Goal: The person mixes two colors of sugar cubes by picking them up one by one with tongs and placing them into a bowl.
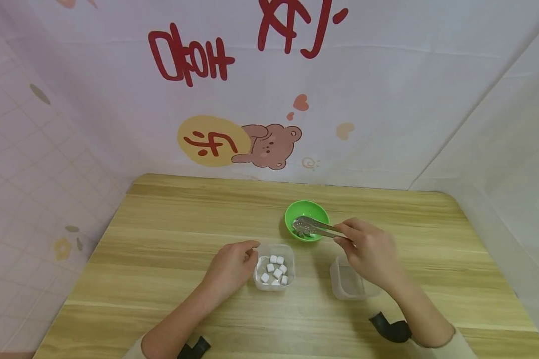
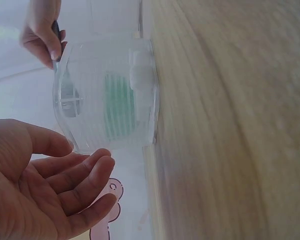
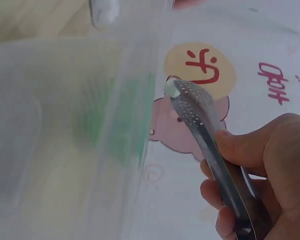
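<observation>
Tongs point(image 3: 216, 162), silvery, perforated at 1 end

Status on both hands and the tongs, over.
Right hand grips tongs, white cube at tips, above green bowl. Left hand at corner of cube container. Nothing visibly blocking the tongs.
</observation>
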Motion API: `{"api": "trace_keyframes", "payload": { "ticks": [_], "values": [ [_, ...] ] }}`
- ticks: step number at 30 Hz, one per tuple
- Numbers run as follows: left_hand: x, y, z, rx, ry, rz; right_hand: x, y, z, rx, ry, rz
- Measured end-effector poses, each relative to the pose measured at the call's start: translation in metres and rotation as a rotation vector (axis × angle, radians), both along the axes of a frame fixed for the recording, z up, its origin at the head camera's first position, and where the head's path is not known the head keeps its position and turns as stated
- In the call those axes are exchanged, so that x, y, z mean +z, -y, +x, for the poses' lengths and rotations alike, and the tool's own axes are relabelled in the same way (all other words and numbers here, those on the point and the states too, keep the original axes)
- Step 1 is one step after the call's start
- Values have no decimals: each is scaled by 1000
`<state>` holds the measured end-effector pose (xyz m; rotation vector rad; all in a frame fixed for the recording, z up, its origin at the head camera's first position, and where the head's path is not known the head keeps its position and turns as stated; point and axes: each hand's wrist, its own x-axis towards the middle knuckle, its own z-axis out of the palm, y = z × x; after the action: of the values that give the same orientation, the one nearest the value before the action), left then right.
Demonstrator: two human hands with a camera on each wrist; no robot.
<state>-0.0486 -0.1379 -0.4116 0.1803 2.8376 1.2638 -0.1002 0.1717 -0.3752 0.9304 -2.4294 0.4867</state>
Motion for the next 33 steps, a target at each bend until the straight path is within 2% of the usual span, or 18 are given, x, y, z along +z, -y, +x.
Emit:
{"api": "trace_keyframes", "payload": {
  "ticks": [6,14,22,33],
  "values": [
    [0,0,1,-1,1,-2,-4,-9,0,-107,83,36],
    [0,0,0,-2,15,8,-3,-10,3,-99,124,-6],
    [-1,0,0,-3,23,10,3,-4,8,22,110,-2],
    [-1,0,-1,-3,15,7,8,14,9,241,22,150]
  ]
}}
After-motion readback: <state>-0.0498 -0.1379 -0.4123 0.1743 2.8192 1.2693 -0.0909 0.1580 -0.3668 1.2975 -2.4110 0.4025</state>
